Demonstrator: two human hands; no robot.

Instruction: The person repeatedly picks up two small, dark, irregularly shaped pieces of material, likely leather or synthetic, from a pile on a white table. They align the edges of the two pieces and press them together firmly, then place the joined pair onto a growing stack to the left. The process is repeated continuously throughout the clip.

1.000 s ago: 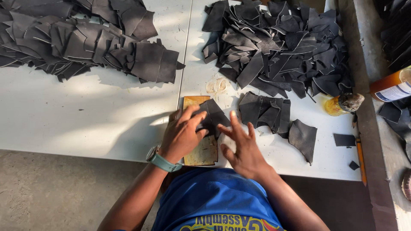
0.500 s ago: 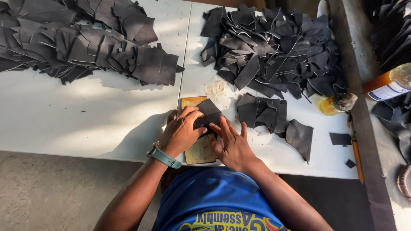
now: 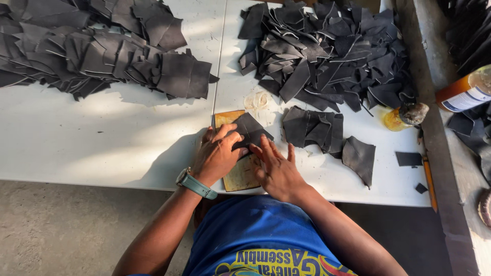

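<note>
My left hand (image 3: 217, 153), with a teal watch at the wrist, presses a dark leather piece (image 3: 251, 129) onto a yellowish board (image 3: 240, 176) near the front edge of the white table (image 3: 102, 143). My right hand (image 3: 276, 166) lies flat beside it, fingers spread, touching the same piece and the board. Both hands press down rather than grasp. Part of the piece is hidden under my fingers.
A big heap of dark leather pieces (image 3: 327, 51) lies at the back right, a spread stack (image 3: 102, 56) at the back left, a small pile (image 3: 314, 128) right of my hands. A glue pot (image 3: 404, 116) and an orange bottle (image 3: 465, 92) stand at the right.
Both hands have drawn closer together over the leather piece on the board. My right hand has shifted left and now lies against the piece.
</note>
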